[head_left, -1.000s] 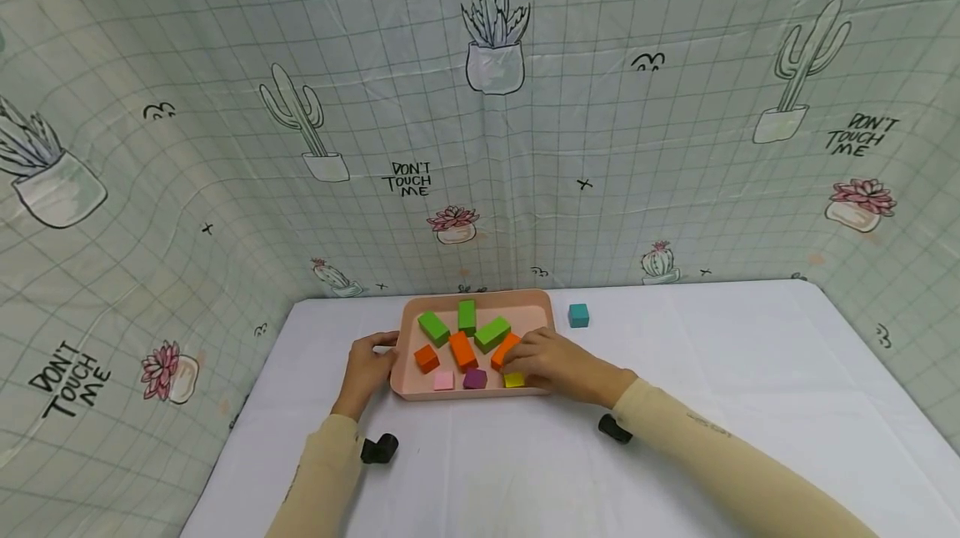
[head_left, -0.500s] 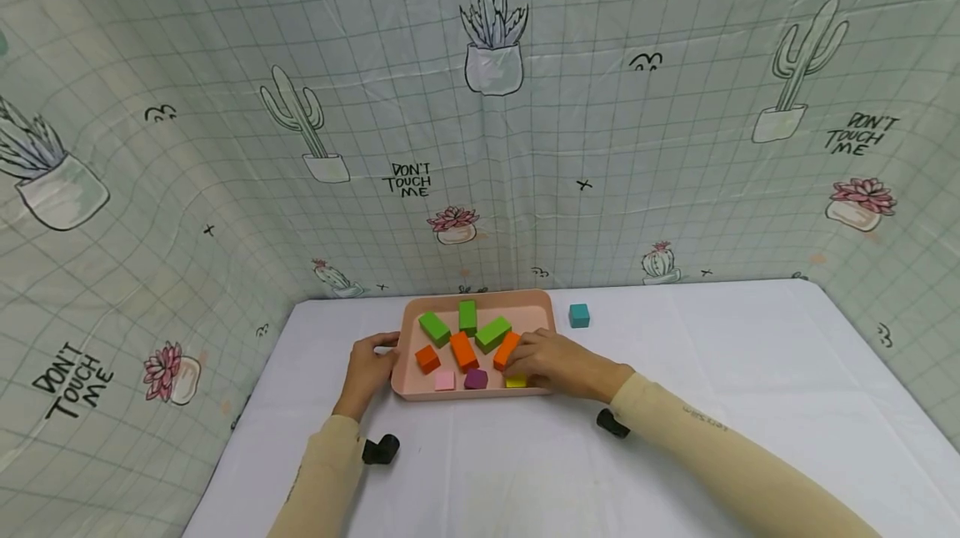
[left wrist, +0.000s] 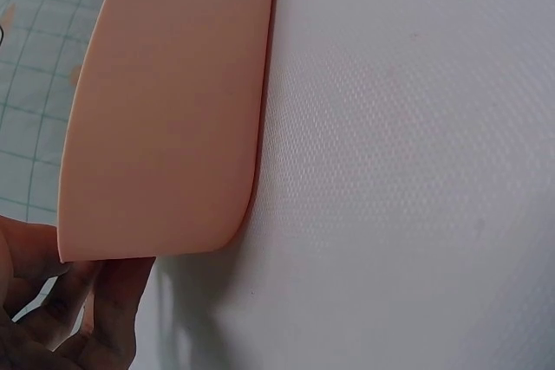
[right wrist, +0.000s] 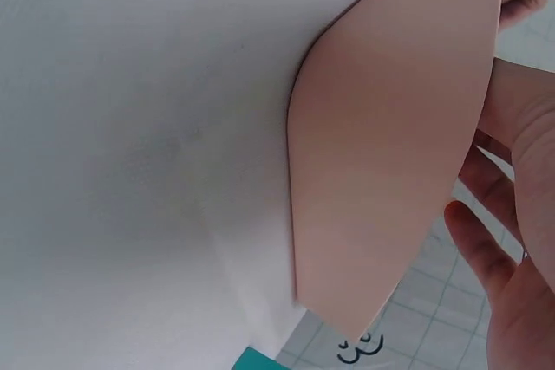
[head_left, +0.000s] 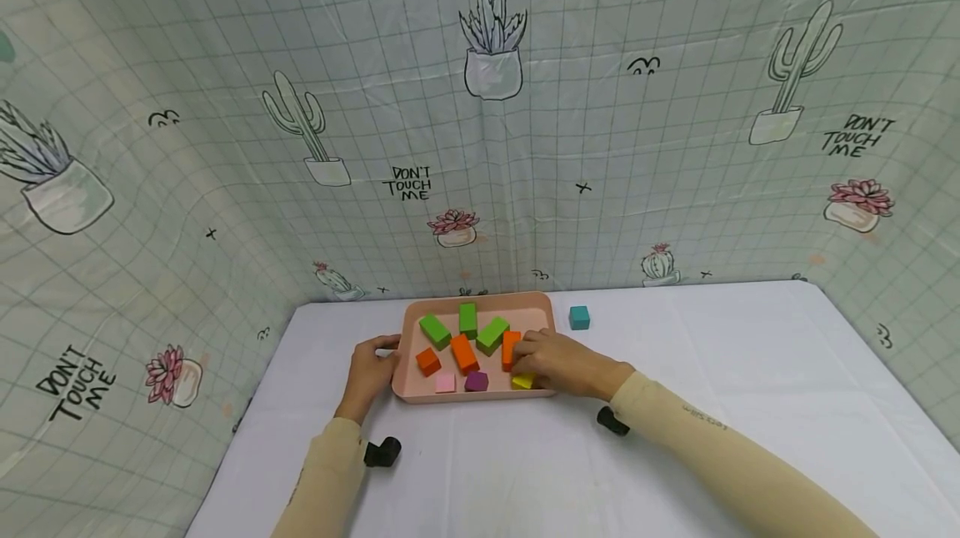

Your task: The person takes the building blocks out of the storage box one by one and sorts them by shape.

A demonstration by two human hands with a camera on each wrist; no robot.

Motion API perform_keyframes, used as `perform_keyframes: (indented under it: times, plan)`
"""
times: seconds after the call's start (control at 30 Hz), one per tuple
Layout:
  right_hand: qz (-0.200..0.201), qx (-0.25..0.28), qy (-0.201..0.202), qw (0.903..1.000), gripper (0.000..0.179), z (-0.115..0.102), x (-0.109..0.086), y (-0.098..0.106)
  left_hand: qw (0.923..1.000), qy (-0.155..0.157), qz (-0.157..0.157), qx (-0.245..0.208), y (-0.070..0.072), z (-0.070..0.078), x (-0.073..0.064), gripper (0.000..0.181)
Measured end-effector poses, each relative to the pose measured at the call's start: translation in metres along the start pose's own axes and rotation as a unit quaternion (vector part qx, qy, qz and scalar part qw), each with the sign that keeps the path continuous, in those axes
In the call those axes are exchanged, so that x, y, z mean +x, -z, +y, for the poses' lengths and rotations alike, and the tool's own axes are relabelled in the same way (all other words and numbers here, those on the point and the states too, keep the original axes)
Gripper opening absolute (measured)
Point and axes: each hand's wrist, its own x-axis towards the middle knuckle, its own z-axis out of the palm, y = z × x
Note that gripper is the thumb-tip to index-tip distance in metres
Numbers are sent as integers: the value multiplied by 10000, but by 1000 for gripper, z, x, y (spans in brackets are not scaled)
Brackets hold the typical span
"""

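In the head view a shallow pink tray lies on the table with several coloured blocks in it. My left hand holds its left end; in the left wrist view bent fingers meet the end wall. My right hand reaches over the right end and grips a yellow block in the near right corner. That block is partly covered, and my fingertips are mostly hidden. Close by the same hand is an orange block. In the right wrist view my hand hangs over the tray wall.
Also in the tray are green blocks, more orange blocks, a pink block and a purple block. A teal cube sits right of the tray. Patterned cloth rises behind the white table.
The yellow block has shifted slightly right and turned beneath my right hand. The orange block beside it has turned straighter. My left hand stays at the tray's left end.
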Motion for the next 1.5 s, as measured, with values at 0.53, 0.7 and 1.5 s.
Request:
perform_keyframes:
  times: [0.53, 0.7, 1.5]
  plan:
    - [1395, 311, -494, 9885, 38, 9, -30, 11, 10000, 58, -71, -19, 2, 1, 1, 32]
    - [2186, 330, -820, 9718, 44, 18, -47, 17, 9994, 233, -161, -176, 4, 1, 3, 34]
    - [2271, 11, -3040, 9252, 35, 71, -113, 15, 9953, 707, -167, -634, 4, 3, 6, 35]
